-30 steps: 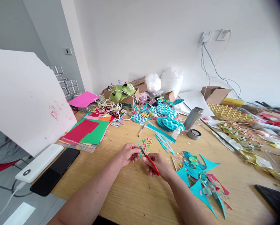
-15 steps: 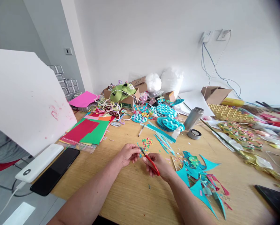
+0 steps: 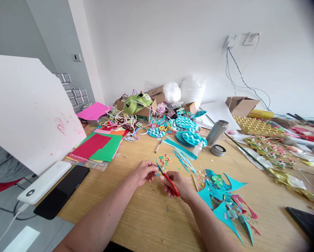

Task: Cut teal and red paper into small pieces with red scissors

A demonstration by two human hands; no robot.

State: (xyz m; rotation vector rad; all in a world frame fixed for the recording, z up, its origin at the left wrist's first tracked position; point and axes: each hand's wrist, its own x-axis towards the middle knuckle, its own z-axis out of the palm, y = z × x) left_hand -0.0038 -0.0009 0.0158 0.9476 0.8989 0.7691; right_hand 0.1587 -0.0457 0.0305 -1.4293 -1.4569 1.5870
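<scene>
My right hand (image 3: 178, 185) is closed around red-handled scissors (image 3: 170, 182) whose blades point up and left toward my left hand. My left hand (image 3: 143, 172) pinches a tiny piece of coloured paper (image 3: 157, 172) at the scissor tips; the piece is too small to make out well. Both hands hover just above the wooden table (image 3: 146, 217). Right behind them lies a little heap of small coloured paper bits (image 3: 164, 160).
Teal paper scraps (image 3: 222, 199) lie right of my hands, teal strips (image 3: 182, 154) and wavy teal discs (image 3: 190, 134) behind. Red and green sheets (image 3: 99, 147), a black phone (image 3: 62, 191), a white power bank (image 3: 43, 182) and a white board (image 3: 25, 108) sit left. A steel flask (image 3: 217, 132) and tape roll (image 3: 218, 149) stand beyond.
</scene>
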